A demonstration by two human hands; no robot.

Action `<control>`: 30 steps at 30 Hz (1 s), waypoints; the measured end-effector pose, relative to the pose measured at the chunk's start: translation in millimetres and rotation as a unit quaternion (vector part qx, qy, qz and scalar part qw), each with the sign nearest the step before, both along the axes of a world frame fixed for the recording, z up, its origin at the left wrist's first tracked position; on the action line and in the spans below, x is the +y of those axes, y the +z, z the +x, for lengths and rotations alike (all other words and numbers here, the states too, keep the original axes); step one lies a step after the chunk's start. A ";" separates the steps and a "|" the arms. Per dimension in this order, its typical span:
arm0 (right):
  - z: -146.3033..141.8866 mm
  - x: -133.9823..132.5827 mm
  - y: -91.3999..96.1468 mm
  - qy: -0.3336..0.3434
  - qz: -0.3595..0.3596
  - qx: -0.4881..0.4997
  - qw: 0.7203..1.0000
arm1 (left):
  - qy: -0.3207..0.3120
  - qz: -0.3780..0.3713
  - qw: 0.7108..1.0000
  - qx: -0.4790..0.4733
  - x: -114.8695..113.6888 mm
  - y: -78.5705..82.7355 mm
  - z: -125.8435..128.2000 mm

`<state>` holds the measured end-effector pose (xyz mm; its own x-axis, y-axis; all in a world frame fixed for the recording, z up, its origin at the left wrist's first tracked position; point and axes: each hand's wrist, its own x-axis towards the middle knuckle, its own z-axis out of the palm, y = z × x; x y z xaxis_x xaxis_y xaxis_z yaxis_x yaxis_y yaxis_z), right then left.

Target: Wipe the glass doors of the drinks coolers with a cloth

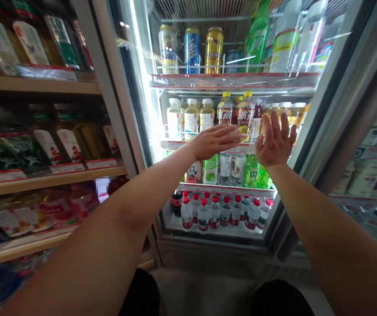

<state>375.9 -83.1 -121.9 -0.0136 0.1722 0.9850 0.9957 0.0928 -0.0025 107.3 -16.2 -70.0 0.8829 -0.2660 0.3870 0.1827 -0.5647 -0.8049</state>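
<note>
In front of a lit drinks cooler (pixel 210 80), both my arms reach forward. My left hand (pixel 216 141) is held level, palm down, with its fingers stretched out and nothing in it. To its right, my right hand (pixel 276 142) is raised with the fingers spread, also holding nothing. Nearest behind them on the middle shelf are yellow-capped tea bottles (pixel 226 107) and white-capped bottles (pixel 191 118). Green-labelled bottles (pixel 211 169) stand on the shelf below. Whether either hand touches glass I cannot tell.
Cans (pixel 214 50) and a large green bottle (pixel 257 39) fill the top shelf. Several red-capped water bottles (pixel 215 213) stand at the cooler's bottom. Wooden shelves (pixel 43 84) with bottles and packets line the left; a metal door frame (pixel 330 127) runs along the right.
</note>
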 end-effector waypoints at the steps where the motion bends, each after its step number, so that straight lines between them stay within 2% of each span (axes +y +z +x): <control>1: 0.0 -0.5 0.2 0.007 -0.002 0.003 1.000 | 0.010 -0.012 0.999 -0.045 -0.1 4.8 2.0; 2: 0.2 -0.9 0.5 0.013 -0.004 0.004 1.000 | 0.020 -0.024 0.996 -0.086 -0.6 5.4 4.1; 4: 0.5 -1.4 1.1 0.023 -0.009 0.009 1.000 | 0.031 -0.041 0.992 -0.118 -2.4 -6.1 7.7; 8: 0.6 -3.1 3.4 0.022 -0.033 0.018 0.999 | 0.019 -0.042 0.999 -0.001 -6.3 -46.8 9.6; 10: 0.6 -5.3 5.1 0.017 -0.038 0.019 0.999 | 0.009 -0.042 0.998 0.044 -6.1 -55.0 8.9; 13: -0.4 -12.0 8.2 0.013 -0.032 0.015 0.999 | -0.003 -0.067 0.997 0.032 -4.1 -48.8 9.0; 15: -4.9 -19.0 9.3 0.030 -0.019 0.000 0.999 | 0.004 -0.099 0.994 -0.040 -4.0 -41.9 11.1; 17: -15.1 -26.5 8.3 0.084 -0.026 -0.066 0.994 | 0.022 -0.126 0.984 -0.126 -6.1 -39.1 15.3; 20: -39.1 -32.2 2.1 0.197 -0.089 -0.217 0.952 | 0.052 -0.145 0.965 -0.213 -12.8 -43.7 21.6; 21: -47.4 -31.5 -0.6 0.223 -0.106 -0.246 0.937 | 0.065 -0.152 0.959 -0.231 -15.4 -46.4 22.0; 23: -60.6 -26.7 -6.2 0.247 -0.117 -0.258 0.927 | 0.085 -0.167 0.949 -0.252 -19.6 -51.3 16.7; 25: -67.2 -20.3 -11.0 0.239 -0.118 -0.246 0.932 | 0.089 -0.171 0.955 -0.225 -21.2 -52.3 0.2; 27: -68.5 -15.5 -14.9 0.212 -0.125 -0.243 0.938 | 0.077 -0.152 0.972 -0.165 -19.4 -46.7 -27.1; 30: -68.4 -13.8 -20.7 0.161 -0.125 -0.239 0.949 | 0.074 -0.117 0.979 -0.146 -10.3 -24.7 -74.6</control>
<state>307.5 -96.9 -142.5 -0.5400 0.3113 0.7820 0.8088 0.4490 0.3797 32.7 -26.5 -94.8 0.7471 -0.0170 0.6645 0.4799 -0.6779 -0.5569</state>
